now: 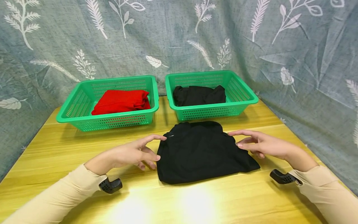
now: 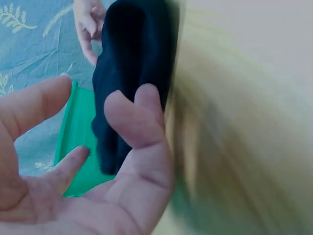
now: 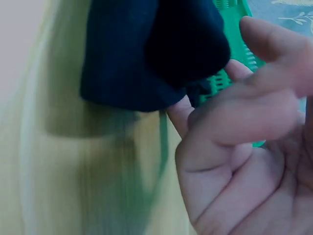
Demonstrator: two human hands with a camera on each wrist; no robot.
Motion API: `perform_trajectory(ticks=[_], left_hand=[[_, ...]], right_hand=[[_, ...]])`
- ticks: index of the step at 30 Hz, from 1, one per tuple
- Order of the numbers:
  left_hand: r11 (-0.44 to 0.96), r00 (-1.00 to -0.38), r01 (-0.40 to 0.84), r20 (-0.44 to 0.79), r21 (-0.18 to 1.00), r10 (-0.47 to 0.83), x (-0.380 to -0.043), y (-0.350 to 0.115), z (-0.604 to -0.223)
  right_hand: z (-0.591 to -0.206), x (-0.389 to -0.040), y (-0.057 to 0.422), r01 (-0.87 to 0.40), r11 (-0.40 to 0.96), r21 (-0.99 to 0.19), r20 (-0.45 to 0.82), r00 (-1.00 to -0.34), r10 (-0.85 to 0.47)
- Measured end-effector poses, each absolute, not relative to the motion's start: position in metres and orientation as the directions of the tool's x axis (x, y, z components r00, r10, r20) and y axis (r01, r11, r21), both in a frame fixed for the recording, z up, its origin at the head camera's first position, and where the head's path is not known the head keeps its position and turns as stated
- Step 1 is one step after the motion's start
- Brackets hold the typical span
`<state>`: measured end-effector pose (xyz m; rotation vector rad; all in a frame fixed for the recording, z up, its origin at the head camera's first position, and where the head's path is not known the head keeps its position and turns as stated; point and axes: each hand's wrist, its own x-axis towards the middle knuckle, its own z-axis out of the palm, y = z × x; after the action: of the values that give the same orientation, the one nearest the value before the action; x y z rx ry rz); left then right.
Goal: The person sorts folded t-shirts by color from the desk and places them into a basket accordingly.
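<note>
A folded black garment (image 1: 201,152) spreads over the middle of the wooden table, with a small pale mark near its upper left corner. My left hand (image 1: 139,152) is at its left edge, fingers loosely bent and spread, fingertips right at the fabric. In the left wrist view, that hand's fingers (image 2: 137,117) overlap the dark cloth (image 2: 132,49) without curling round it. On the other side, my right hand (image 1: 260,143) has its index finger extended to the garment's right edge. The right wrist view shows the cloth (image 3: 127,58) beside the loosely bent fingers (image 3: 234,117).
Two green plastic baskets stand along the back of the table (image 1: 56,161). The left basket (image 1: 112,119) holds red folded cloth (image 1: 120,101); the right basket (image 1: 212,112) holds black cloth (image 1: 198,95). A grey-blue patterned curtain (image 1: 179,37) hangs behind them.
</note>
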<state>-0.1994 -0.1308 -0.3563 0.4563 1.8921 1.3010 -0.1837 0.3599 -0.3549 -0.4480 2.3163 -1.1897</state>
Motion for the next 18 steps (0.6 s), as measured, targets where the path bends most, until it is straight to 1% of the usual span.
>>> perform_trajectory(ticks=[3,6,12,18], left_hand=[[0.38,-0.635,-0.155,-0.387,0.912,0.669,-0.199,-0.126,-0.36],[0.363,-0.645,-0.153,-0.371,0.919,0.668,-0.2,-0.123,-0.364],[0.342,-0.656,-0.153,-0.354,0.927,0.667,-0.199,-0.117,-0.368],[0.291,-0.636,-0.133,-0.307,0.947,0.708,-0.204,-0.113,-0.373]], right_hand=[[-0.358,-0.189,0.355,-0.036,0.516,-0.856,-0.297,-0.781,-0.549],[-0.362,-0.192,0.348,-0.005,0.48,-0.877,-0.315,-0.749,-0.583],[-0.366,-0.195,0.333,0.021,0.459,-0.888,-0.324,-0.737,-0.594],[-0.368,-0.197,0.321,0.029,0.419,-0.907,-0.322,-0.689,-0.649]])
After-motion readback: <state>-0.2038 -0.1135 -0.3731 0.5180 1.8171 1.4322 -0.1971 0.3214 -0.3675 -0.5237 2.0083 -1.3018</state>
